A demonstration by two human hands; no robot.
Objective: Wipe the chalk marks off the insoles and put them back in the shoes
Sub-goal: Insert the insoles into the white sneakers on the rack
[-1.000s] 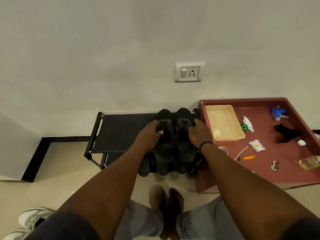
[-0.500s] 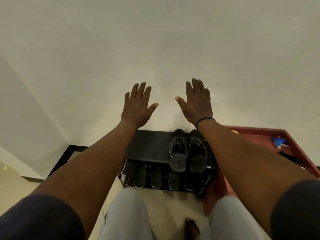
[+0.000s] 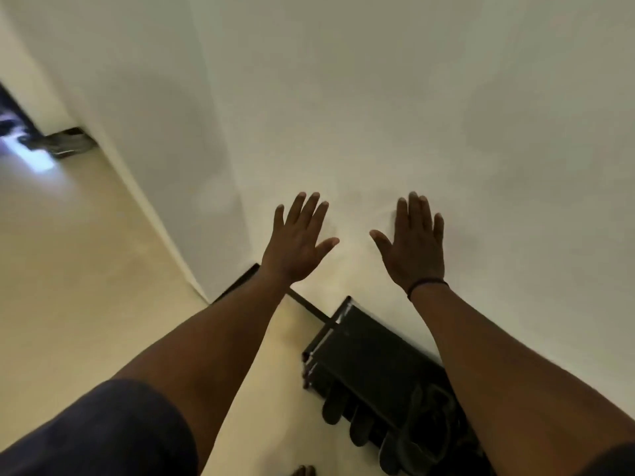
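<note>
While both hands hover raised, black shoes [image 3: 429, 417] sit on top shelf of black shoe rack [image 3: 360, 352], partly hidden by right forearm. Left hand [image 3: 297, 243] above rack, fingers straight, spread, holding nothing. Right hand [image 3: 414, 247] same, dark wristband [image 3: 426, 285]. White wall [image 3: 378, 97] behind rack.

Black shoe rack [image 3: 367, 352] on the pale floor [image 3: 86, 269], dark shoes [image 3: 429, 420] on top.

A home entryway: black shoe rack [image 3: 364, 359] against plain wall [image 3: 378, 97], tiled floor [image 3: 86, 252].
</note>
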